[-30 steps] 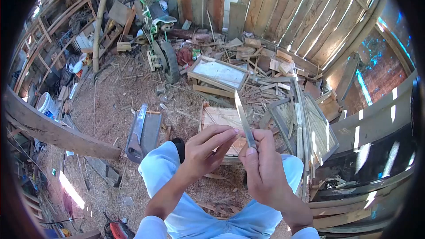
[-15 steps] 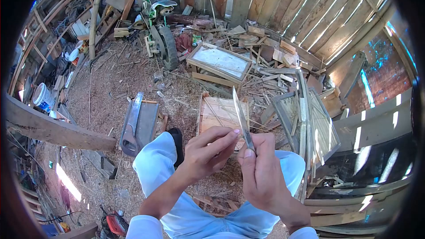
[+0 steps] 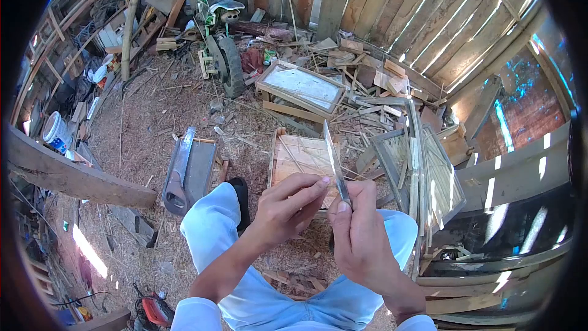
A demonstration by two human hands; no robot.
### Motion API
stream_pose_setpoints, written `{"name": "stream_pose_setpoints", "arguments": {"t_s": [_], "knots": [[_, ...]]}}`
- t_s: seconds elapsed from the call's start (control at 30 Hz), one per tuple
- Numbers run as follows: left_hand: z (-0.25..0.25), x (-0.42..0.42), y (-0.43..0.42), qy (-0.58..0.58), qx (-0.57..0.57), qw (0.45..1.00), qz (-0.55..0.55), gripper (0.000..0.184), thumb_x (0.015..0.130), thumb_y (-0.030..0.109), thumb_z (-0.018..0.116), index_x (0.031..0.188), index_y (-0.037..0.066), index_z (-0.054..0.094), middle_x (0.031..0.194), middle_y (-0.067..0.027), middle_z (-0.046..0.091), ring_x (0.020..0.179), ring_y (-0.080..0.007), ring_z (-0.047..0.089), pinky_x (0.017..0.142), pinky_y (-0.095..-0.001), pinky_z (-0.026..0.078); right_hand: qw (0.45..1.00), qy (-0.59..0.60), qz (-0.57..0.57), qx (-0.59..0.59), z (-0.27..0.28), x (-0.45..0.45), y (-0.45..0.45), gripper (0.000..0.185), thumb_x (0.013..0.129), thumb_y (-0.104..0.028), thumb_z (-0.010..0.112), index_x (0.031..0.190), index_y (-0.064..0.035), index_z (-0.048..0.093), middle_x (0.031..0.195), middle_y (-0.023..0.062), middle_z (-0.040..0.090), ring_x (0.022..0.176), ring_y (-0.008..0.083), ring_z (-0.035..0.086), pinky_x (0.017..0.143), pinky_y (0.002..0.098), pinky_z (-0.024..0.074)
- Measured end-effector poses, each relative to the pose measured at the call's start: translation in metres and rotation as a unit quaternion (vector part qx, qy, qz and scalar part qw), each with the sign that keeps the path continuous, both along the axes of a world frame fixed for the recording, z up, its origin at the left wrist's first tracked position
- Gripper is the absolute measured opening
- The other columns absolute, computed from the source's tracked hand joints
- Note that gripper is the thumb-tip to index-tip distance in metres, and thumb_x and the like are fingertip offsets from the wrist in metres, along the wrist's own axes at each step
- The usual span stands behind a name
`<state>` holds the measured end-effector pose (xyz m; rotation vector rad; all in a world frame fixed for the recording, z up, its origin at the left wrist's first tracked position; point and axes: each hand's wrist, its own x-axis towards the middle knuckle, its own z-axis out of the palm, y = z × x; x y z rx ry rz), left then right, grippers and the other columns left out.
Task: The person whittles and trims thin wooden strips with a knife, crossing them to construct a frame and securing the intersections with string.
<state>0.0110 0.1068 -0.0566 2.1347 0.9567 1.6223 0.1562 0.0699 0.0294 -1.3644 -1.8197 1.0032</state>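
Observation:
My right hand (image 3: 361,233) is wrapped round the lower end of a knife (image 3: 334,158), whose narrow pointed blade stands up and away from me. Close to the blade on its left side is my left hand (image 3: 285,205), fingers curled and pinched together. Whatever sits in that pinch, if anything, is too small to make out. Beyond the hands a shallow wooden tray-like box (image 3: 285,159) lies on the ground with thin sticks across it.
A handsaw (image 3: 179,175) rests on a dark board (image 3: 203,168) left of my knee. Farther off are a framed white panel (image 3: 303,84), scrap wood (image 3: 373,73) and a small motorbike (image 3: 228,61). Leaning frames (image 3: 422,171) stand at right; a red power tool (image 3: 156,312) lies lower left.
Both hands and the knife stay almost in place, the knife tilting very slightly. The surroundings shift a little to the left as the view turns.

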Motion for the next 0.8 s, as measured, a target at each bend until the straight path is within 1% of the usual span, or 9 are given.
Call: {"name": "stream_pose_setpoints", "arguments": {"t_s": [0.07, 0.17, 0.3, 0.37, 0.4, 0.47, 0.6, 0.67, 0.8], "knots": [[0.000, 0.001, 0.000, 0.004, -0.004, 1.000, 0.000, 0.040, 0.071, -0.007, 0.071, 0.110, 0.004, 0.064, 0.095, -0.0102, 0.064, 0.077, -0.0254, 0.065, 0.062, -0.0317, 0.054, 1.000, -0.018, -0.002, -0.016, -0.001, 0.000, 0.002, 0.021, 0.098, -0.011, 0.037, 0.113, 0.0031, 0.033, 0.075, 0.0271, 0.058, 0.068, 0.0475, 0.060, 0.058, 0.0525, 0.0450], [-0.001, 0.002, 0.001, -0.002, 0.003, 1.000, 0.004, 0.039, 0.071, -0.008, 0.070, 0.108, 0.002, 0.064, 0.095, -0.0107, 0.064, 0.077, -0.0256, 0.065, 0.063, -0.0320, 0.054, 0.999, -0.016, -0.007, 0.031, -0.005, -0.002, 0.005, 0.022, 0.098, -0.011, 0.037, 0.113, 0.0035, 0.033, 0.073, 0.0279, 0.058, 0.068, 0.0480, 0.060, 0.058, 0.0537, 0.0459], [0.000, 0.004, 0.001, 0.009, -0.012, 1.000, 0.005, 0.040, 0.072, -0.006, 0.069, 0.110, 0.002, 0.061, 0.097, -0.0115, 0.064, 0.079, -0.0272, 0.065, 0.066, -0.0338, 0.054, 0.999, -0.037, -0.006, 0.035, 0.001, -0.004, 0.007, 0.023, 0.096, -0.009, 0.038, 0.114, 0.0040, 0.032, 0.074, 0.0295, 0.059, 0.068, 0.0485, 0.060, 0.059, 0.0542, 0.0468], [0.002, 0.005, 0.000, 0.007, -0.029, 1.000, 0.002, 0.040, 0.072, -0.006, 0.069, 0.110, 0.002, 0.061, 0.098, -0.0118, 0.063, 0.080, -0.0278, 0.065, 0.067, -0.0345, 0.054, 0.998, -0.060, -0.007, 0.017, 0.002, -0.003, 0.005, 0.021, 0.098, -0.010, 0.035, 0.115, 0.0035, 0.033, 0.076, 0.0214, 0.054, 0.063, 0.0378, 0.057, 0.058, 0.0443, 0.0411], [0.004, 0.006, 0.000, 0.016, -0.038, 0.999, 0.001, 0.040, 0.073, -0.005, 0.068, 0.112, 0.002, 0.060, 0.099, -0.0120, 0.063, 0.082, -0.0282, 0.065, 0.068, -0.0349, 0.054, 0.998, -0.062, -0.006, 0.018, 0.002, -0.003, 0.004, 0.021, 0.098, -0.010, 0.035, 0.115, 0.0035, 0.033, 0.076, 0.0214, 0.054, 0.063, 0.0378, 0.057, 0.058, 0.0443, 0.0411], [0.004, 0.007, -0.001, 0.025, -0.047, 0.999, 0.001, 0.040, 0.074, -0.004, 0.068, 0.113, 0.001, 0.059, 0.100, -0.0123, 0.062, 0.084, -0.0286, 0.065, 0.069, -0.0354, 0.054, 0.997, -0.054, -0.021, 0.044, -0.001, -0.006, 0.002, 0.021, 0.098, -0.009, 0.036, 0.114, 0.0038, 0.033, 0.077, 0.0252, 0.054, 0.067, 0.0451, 0.057, 0.060, 0.0483, 0.0405], [0.001, 0.006, -0.003, 0.031, -0.036, 0.999, -0.004, 0.041, 0.074, -0.004, 0.066, 0.114, 0.000, 0.058, 0.102, -0.0134, 0.061, 0.088, -0.0299, 0.063, 0.071, -0.0360, 0.054, 0.996, -0.071, -0.026, 0.050, -0.001, -0.011, -0.001, 0.021, 0.097, -0.008, 0.036, 0.114, 0.0041, 0.033, 0.078, 0.0282, 0.054, 0.069, 0.0469, 0.057, 0.060, 0.0496, 0.0402], [0.001, 0.005, -0.004, 0.036, -0.034, 0.999, -0.008, 0.041, 0.074, -0.005, 0.066, 0.114, 0.000, 0.057, 0.102, -0.0138, 0.061, 0.089, -0.0305, 0.063, 0.071, -0.0362, 0.054, 0.996, -0.076, -0.038, 0.005, 0.002, -0.012, -0.002, 0.021, 0.096, -0.006, 0.036, 0.113, 0.0048, 0.032, 0.080, 0.0304, 0.053, 0.070, 0.0485, 0.056, 0.061, 0.0501, 0.0399], [0.006, 0.006, -0.007, 0.036, -0.031, 0.999, -0.024, 0.043, 0.073, -0.007, 0.065, 0.114, -0.001, 0.057, 0.103, -0.0146, 0.061, 0.090, -0.0318, 0.062, 0.071, -0.0368, 0.054, 0.994, -0.092, -0.041, 0.036, 0.000, -0.012, -0.002, 0.019, 0.095, -0.005, 0.036, 0.111, 0.0054, 0.031, 0.078, 0.0309, 0.052, 0.070, 0.0487, 0.055, 0.061, 0.0507, 0.0394]]}}
